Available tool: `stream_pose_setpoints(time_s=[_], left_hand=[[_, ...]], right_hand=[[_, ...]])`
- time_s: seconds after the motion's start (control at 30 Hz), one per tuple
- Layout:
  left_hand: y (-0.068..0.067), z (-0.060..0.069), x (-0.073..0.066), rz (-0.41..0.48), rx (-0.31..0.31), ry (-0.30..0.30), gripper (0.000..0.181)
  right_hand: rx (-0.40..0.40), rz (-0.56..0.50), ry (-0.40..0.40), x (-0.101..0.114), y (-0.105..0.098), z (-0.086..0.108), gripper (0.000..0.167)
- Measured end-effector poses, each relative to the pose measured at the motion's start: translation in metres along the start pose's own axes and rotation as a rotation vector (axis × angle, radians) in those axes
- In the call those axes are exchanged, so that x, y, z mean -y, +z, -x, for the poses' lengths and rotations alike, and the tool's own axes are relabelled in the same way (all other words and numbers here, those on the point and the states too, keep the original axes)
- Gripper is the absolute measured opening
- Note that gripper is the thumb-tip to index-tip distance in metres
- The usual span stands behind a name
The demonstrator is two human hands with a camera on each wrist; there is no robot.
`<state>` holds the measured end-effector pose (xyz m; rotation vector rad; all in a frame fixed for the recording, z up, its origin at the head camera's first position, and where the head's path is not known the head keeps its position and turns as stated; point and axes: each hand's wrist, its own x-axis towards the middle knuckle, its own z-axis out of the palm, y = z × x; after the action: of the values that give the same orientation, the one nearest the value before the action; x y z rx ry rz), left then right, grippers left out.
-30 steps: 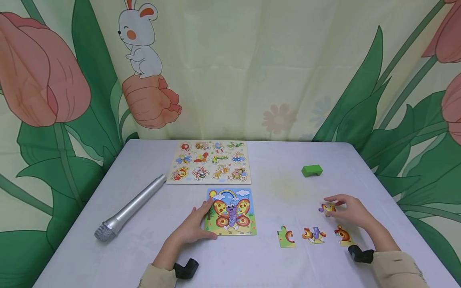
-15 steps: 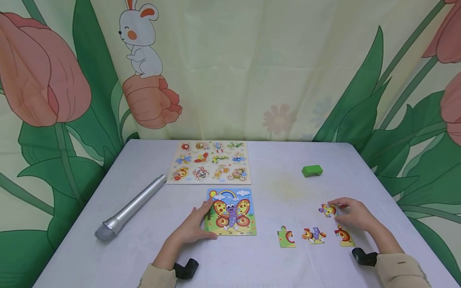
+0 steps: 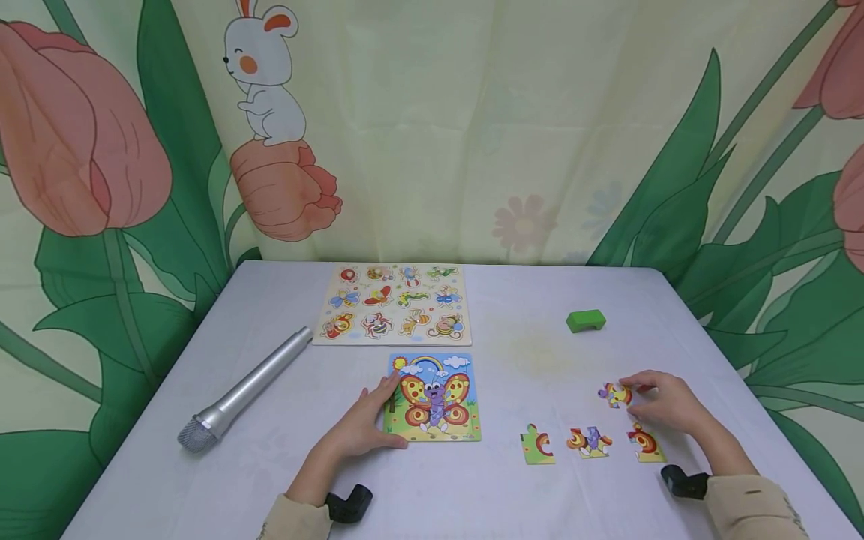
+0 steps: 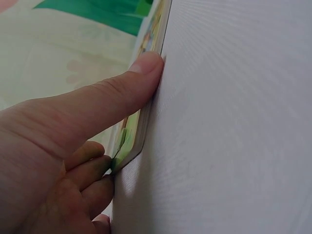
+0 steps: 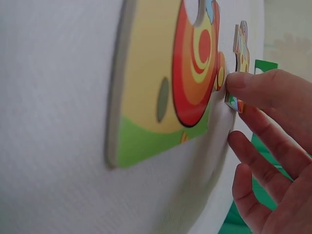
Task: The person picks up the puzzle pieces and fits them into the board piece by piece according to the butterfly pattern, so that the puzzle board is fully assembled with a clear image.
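Note:
My left hand [image 3: 361, 427] holds a square butterfly jigsaw puzzle [image 3: 437, 409] at its lower left corner. In the left wrist view, the thumb lies on the near edge and the fingers are at the side of the puzzle's thick board [image 4: 129, 139]. My right hand [image 3: 664, 401] pinches a small colourful puzzle piece [image 3: 614, 394] at its right end, between thumb and forefinger. The right wrist view shows this piece [image 5: 242, 56] at the table surface, the other fingers loosely bent. Nearer lie a red-spiral piece [image 3: 645, 444], a purple-and-yellow piece [image 3: 590, 442] and a green piece [image 3: 536, 445].
Behind the butterfly puzzle lies a larger board with insect pictures [image 3: 394, 306]. A silver microphone [image 3: 250, 390] rests on the left of the white-covered table [image 3: 486, 495]. A green block [image 3: 585, 320] stands at the back right. A printed curtain [image 3: 432, 135] hangs behind.
My right hand has shifted slightly right along the puzzle piece, uncovering more of it, then stayed nearly still. The left hand and the other pieces have not moved.

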<state>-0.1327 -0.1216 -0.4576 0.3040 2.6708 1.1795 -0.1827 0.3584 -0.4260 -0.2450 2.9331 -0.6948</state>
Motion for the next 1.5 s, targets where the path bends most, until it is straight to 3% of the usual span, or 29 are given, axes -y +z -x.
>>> stream_pose_setpoints(time_s=[0.27, 0.57, 1.5], left_hand=[[0.0, 0.0, -0.002, -0.004, 0.003, -0.007, 0.103], [-0.001, 0.0, -0.003, -0.005, 0.002, -0.02, 0.102], [0.0, -0.002, 0.0, -0.006, 0.003, -0.01, 0.104]], right_hand=[[-0.008, 0.018, -0.012, 0.002, 0.002, -0.001, 0.038], [-0.009, 0.002, -0.027, 0.018, 0.008, -0.006, 0.036], [-0.001, -0.09, -0.334, 0.103, 0.029, -0.026, 0.031]])
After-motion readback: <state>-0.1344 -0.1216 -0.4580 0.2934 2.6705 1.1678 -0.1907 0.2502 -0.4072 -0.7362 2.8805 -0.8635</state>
